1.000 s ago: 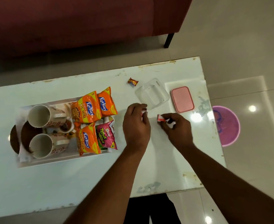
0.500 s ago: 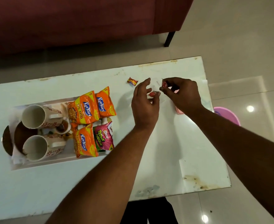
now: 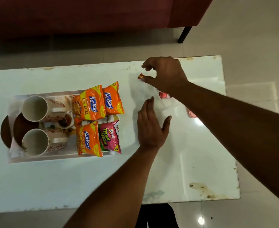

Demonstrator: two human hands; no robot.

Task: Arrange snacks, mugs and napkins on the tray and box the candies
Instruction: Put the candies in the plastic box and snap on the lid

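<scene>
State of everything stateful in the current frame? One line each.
right hand: fingers curled over orange candy, grip unclear
left hand: open, holding nothing
orange candy: wrapped, on table
clear box: lid off, mostly hidden by arm, red candy inside
pink lid: off, beside box
mugs: empty, on tray
snack packets: sealed, on tray

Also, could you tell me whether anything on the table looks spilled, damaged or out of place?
Yes: a brownish stain marks the table close to its near right corner, like a dried spill, and the far edge looks chipped in places. Nothing else stands out.
</scene>
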